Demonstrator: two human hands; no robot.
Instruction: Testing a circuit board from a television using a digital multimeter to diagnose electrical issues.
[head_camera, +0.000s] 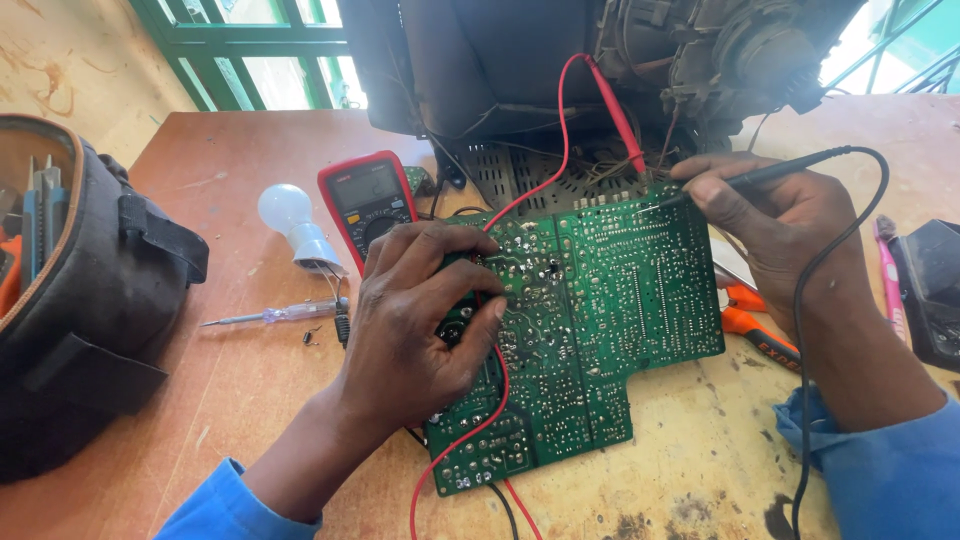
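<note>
A green printed circuit board (600, 320), solder side up and speckled with dull silver joints, lay flat on the scuffed wooden table (230, 400). The left hand (420, 310) pressed down on the board's left part, fingers curled narrowly and gripping its edge. The right hand (780, 225) pinched a slim black test probe (760, 175) between thumb and fingers, its metal tip touching the board's upper right corner. A red test probe (620, 120) stood against the board's top edge, its glossy red lead (490, 400) looping across the board. Behind the left hand lay a red-cased multimeter (368, 200), beside a white frosted bulb (290, 220) and a clear-handled screwdriver (280, 314). A black fabric tool bag (90, 300) sat far left.
</note>
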